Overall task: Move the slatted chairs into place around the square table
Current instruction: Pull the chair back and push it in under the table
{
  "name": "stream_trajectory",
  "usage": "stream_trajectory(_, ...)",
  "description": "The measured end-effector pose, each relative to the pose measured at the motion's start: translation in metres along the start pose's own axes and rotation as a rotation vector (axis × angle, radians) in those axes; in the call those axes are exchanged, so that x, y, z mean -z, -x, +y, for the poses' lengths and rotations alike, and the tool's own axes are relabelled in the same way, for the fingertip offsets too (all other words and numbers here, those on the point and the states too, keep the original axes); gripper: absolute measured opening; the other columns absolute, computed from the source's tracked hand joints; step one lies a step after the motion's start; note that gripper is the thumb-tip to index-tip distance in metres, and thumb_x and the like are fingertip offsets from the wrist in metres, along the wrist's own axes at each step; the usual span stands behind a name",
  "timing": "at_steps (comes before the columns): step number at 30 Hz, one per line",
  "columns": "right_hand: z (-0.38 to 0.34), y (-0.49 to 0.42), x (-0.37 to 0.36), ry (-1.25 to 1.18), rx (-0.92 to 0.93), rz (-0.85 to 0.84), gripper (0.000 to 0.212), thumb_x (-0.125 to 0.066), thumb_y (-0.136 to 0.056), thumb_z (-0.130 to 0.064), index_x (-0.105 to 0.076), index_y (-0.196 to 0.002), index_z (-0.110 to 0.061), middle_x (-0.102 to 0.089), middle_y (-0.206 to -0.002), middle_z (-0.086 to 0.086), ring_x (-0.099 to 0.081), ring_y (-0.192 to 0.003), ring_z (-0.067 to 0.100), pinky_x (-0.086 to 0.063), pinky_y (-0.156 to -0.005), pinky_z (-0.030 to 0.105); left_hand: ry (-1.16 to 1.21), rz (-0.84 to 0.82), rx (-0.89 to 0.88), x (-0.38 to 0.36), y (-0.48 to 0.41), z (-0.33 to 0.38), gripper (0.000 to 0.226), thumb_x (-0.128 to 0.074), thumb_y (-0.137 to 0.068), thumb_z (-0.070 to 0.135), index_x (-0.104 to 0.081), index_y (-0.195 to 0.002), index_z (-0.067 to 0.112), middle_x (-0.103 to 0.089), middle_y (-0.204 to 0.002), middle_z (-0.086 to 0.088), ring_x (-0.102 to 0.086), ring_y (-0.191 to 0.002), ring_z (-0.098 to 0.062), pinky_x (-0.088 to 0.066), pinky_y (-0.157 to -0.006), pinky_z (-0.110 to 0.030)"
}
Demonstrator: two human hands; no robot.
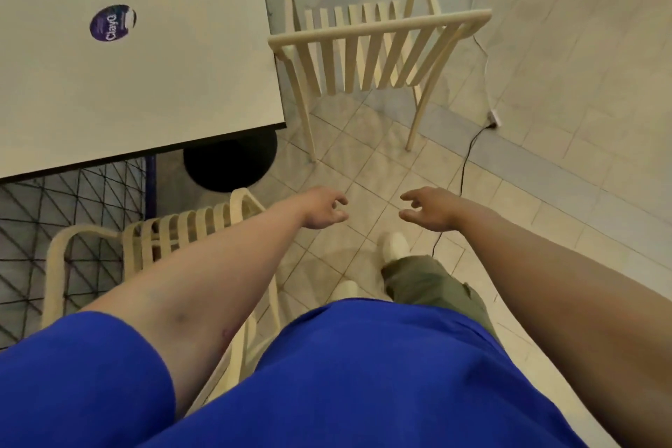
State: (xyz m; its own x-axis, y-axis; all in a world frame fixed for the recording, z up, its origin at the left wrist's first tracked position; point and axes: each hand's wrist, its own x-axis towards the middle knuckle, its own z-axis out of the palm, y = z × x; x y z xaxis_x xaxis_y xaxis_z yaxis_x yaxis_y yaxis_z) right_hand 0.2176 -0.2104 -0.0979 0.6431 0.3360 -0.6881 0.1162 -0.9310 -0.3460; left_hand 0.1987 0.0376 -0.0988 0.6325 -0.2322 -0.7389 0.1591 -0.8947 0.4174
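Two bare hands reached forward over the pale tiled floor (363,171), both empty: the left hand (323,209) hung with fingers loosely curled and touching nothing, and the right hand (431,209) was likewise open, fingers spread and slightly bent. Ahead of both hands, well apart from them, stood a cream slatted chair with a curved top rail (378,47), its back toward the person and its seat beside the edge of the square white table with a dark rim (145,84). That table lay ahead and to the left of the left hand. On its top sat a round purple sticker (113,22) reading "Clayo"; the smaller print was too blurred to read. Under the left forearm, near the person's blue shirt (345,375), stood a second cream slatted chair (174,233), close to the table's near edge. A thin black cable (469,149) trailed across the tiles beyond the right hand.
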Motion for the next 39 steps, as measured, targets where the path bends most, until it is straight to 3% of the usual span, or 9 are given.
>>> stream_trajectory(15,0.092,-0.129,0.185,0.096,0.102,-0.088,0.064,-0.05,-0.1,-0.046,-0.032,-0.153,-0.016,-0.043,-0.152,0.009,-0.042,-0.138,0.027,-0.032,-0.112,0.038,0.084,0.148,0.134,0.123,-0.131,0.089,0.058,-0.059,-0.098,0.041,-0.042,-0.151,0.023,-0.049,-0.151,-0.006,-0.048,-0.136,-0.026,-0.04,-0.112,-0.043)
stream_trajectory(18,0.091,-0.148,0.226,0.114,0.15,0.008,0.064,-0.051,-0.1,-0.043,-0.032,-0.154,-0.015,-0.043,-0.153,0.01,-0.04,-0.14,0.028,-0.033,-0.113,0.039,0.095,0.265,0.116,0.156,-0.146,0.103,0.064,-0.061,-0.097,0.039,-0.036,-0.154,0.023,-0.043,-0.155,-0.007,-0.042,-0.141,-0.028,-0.038,-0.114,-0.045)
stream_trajectory(22,0.08,-0.174,0.272,0.068,0.294,0.308,0.061,-0.055,-0.097,-0.038,-0.035,-0.151,-0.015,-0.039,-0.154,0.007,-0.039,-0.138,0.029,-0.038,-0.111,0.045,-0.024,0.46,0.05,0.207,-0.164,0.112,0.069,-0.064,-0.095,0.037,-0.033,-0.155,0.022,-0.038,-0.159,-0.004,-0.037,-0.144,-0.028,-0.034,-0.116,-0.047)
stream_trajectory(25,0.072,-0.202,0.294,0.153,0.367,0.381,0.063,-0.058,-0.096,-0.035,-0.035,-0.15,-0.011,-0.04,-0.152,0.01,-0.036,-0.139,0.03,-0.03,-0.114,0.044,-0.091,0.539,0.037,0.236,-0.185,0.099,0.072,-0.066,-0.091,0.04,-0.035,-0.153,0.02,-0.039,-0.156,-0.004,-0.04,-0.141,-0.029,-0.034,-0.116,-0.048)
stream_trajectory(27,0.068,-0.226,0.309,0.217,0.32,0.3,0.066,-0.057,-0.096,-0.037,-0.031,-0.152,-0.013,-0.038,-0.153,0.009,-0.034,-0.141,0.03,-0.029,-0.115,0.045,-0.153,0.521,0.071,0.255,-0.203,0.084,0.075,-0.067,-0.091,0.04,-0.032,-0.154,0.02,-0.036,-0.158,-0.005,-0.034,-0.144,-0.028,-0.028,-0.119,-0.049)
stream_trajectory(30,0.064,-0.261,0.323,0.293,0.246,0.192,0.065,-0.059,-0.094,-0.039,-0.034,-0.149,-0.017,-0.048,-0.144,0.005,-0.046,-0.128,0.028,-0.04,-0.107,0.044,-0.246,0.427,0.139,0.281,-0.227,0.058,0.08,-0.066,-0.091,0.039,-0.024,-0.157,0.023,-0.031,-0.161,-0.004,-0.023,-0.15,-0.028,-0.017,-0.122,-0.052)
stream_trajectory(32,0.061,-0.28,0.327,0.315,0.181,0.076,0.063,-0.06,-0.093,-0.04,-0.036,-0.148,-0.02,-0.053,-0.136,0.004,-0.053,-0.119,0.025,-0.046,-0.099,0.042,-0.27,0.319,0.173,0.295,-0.24,0.044,0.077,-0.064,-0.091,0.035,-0.025,-0.157,0.027,-0.037,-0.158,-0.002,-0.029,-0.147,-0.027,-0.015,-0.121,-0.052)
stream_trajectory(36,0.061,-0.305,0.324,0.376,0.084,-0.06,0.055,-0.06,-0.092,-0.035,-0.042,-0.143,-0.028,-0.059,-0.124,0.001,-0.058,-0.107,0.022,-0.051,-0.092,0.043,-0.267,0.1,0.199,0.312,-0.257,0.025,0.063,-0.058,-0.093,0.027,-0.038,-0.151,0.038,-0.057,-0.138,-0.002,-0.055,-0.12,-0.025,-0.041,-0.103,-0.043)
stream_trajectory(39,0.058,-0.319,0.325,0.344,0.06,-0.119,0.048,-0.061,-0.089,-0.029,-0.049,-0.135,-0.036,-0.061,-0.112,-0.004,-0.059,-0.096,0.018,-0.052,-0.087,0.04,-0.275,0.0,0.162,0.319,-0.268,0.016,0.057,-0.058,-0.092,0.022,-0.047,-0.143,0.044,-0.061,-0.127,0.001,-0.06,-0.106,-0.022,-0.051,-0.088,-0.04)
